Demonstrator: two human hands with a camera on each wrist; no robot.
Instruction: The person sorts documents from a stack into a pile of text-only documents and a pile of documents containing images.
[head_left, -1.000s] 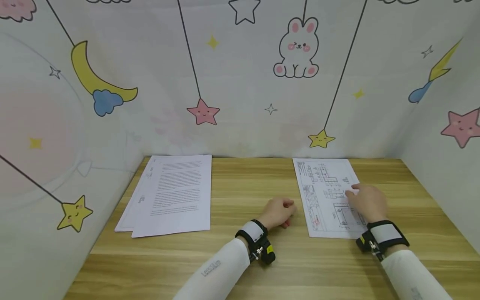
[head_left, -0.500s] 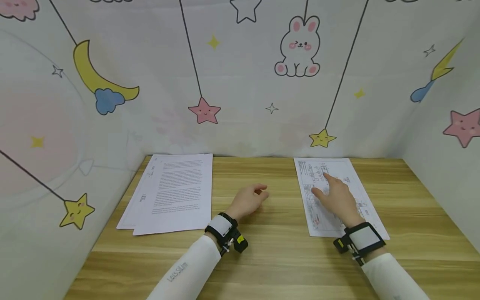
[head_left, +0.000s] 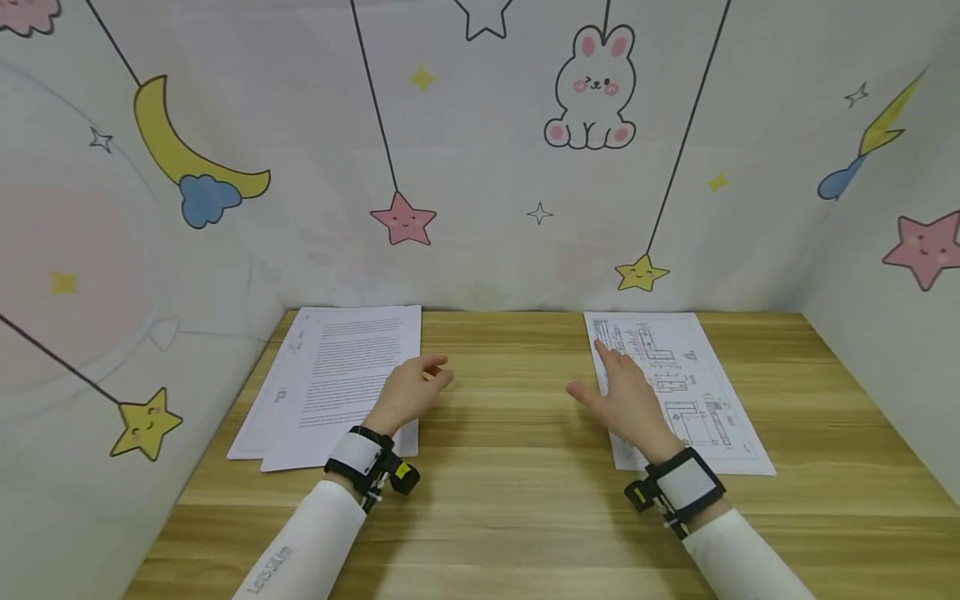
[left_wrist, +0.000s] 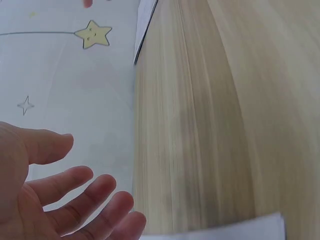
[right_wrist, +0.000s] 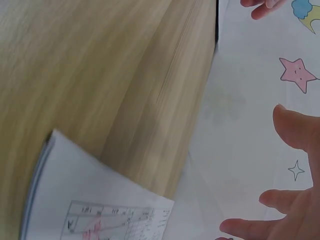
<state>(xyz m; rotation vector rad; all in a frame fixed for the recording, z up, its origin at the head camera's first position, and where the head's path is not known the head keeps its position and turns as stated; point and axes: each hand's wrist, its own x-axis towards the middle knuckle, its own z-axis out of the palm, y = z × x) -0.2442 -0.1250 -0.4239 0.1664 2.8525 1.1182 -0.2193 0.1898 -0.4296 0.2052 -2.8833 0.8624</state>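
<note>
Wood-grain table [head_left: 517,508], yellowish with darker brown streaks; white backdrop [head_left: 480,158] along its far edge and both sides. Printed there, left to right: yellow crescent moon [head_left: 159,137] with blue cloud [head_left: 207,200] over its lower part, smiling pink star [head_left: 403,220], winking white rabbit [head_left: 595,93] higher up, small yellow star [head_left: 642,273] below rabbit.

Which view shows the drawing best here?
The head view: all four corners of the drawing show, though the right hand hides part of it. The right wrist view has only one end, with a printed grid and reddish mark; the left wrist view, a sliver at the top edge.
</note>
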